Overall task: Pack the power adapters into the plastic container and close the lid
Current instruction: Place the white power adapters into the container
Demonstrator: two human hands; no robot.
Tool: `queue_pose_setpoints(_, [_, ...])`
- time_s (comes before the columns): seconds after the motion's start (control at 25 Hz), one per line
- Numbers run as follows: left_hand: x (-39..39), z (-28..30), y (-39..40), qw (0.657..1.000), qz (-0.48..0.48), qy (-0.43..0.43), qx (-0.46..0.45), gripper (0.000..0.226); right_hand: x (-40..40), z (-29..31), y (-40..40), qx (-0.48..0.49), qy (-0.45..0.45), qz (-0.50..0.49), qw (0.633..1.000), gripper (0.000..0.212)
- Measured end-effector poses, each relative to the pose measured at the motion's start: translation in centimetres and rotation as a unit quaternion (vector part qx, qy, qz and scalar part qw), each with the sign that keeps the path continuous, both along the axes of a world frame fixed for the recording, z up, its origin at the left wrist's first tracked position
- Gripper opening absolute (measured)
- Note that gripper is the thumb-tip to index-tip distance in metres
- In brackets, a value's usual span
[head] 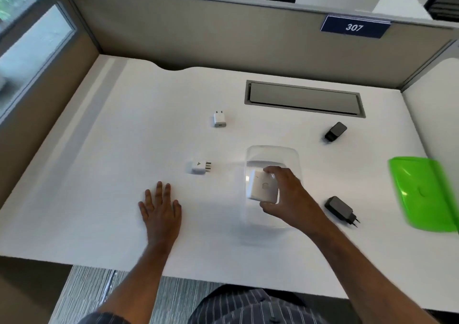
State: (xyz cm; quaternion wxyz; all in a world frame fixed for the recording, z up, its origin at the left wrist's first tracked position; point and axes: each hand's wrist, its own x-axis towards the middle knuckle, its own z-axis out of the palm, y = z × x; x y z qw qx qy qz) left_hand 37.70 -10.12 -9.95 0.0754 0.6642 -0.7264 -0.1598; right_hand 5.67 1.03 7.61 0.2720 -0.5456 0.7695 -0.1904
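Nearest, the left hand (160, 205) lies flat and empty on the desk (99, 149). Right hand (285, 194) pinches a large white adapter (262, 187) by its edges over the clear container (273, 154) (rigid, smooth, probably light); green lid (422, 194) waits apart.

Bright even light, soft shadows, blurred wide-angle edges

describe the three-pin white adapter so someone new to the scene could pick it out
Start at the clear plastic container mid-desk; look just left of it, beyond the flat left hand. The small white adapter there lies with three pins pointing at the container, whereas the other loose white adapter shows two pins.
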Motion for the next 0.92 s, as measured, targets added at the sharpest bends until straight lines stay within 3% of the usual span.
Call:
queue_pose_setpoints(0.2, [-4.9, 0.4, 0.0, 0.999, 0.007, 0.014, 0.036, 0.066, -2.4, -2.1, 0.7, 0.107, 0.003, 0.019, 0.994, 0.072])
queue_pose_setpoints(0.44, [-5.3, -0.2, 0.0, 0.999, 0.004, 0.018, 0.031, 0.068, -2.0, -4.6, 0.0, 0.185, -0.003, 0.059, 0.981, 0.076])
queue_pose_setpoints(0.64, [-5.2, -0.3, -0.1, 0.999, 0.009, 0.025, 0.021, 0.072, -1.1, -6.2, -0.4, 0.209, 0.018, 0.088, 0.974, 0.078])
queue_pose_setpoints(0.92, [-5.6, -0.3, 0.3, 1.0, 0.016, 0.006, -0.007, 0.071, -1.5, -7.7, 0.2, 0.205, -0.07, 0.085, 0.972, 0.083])
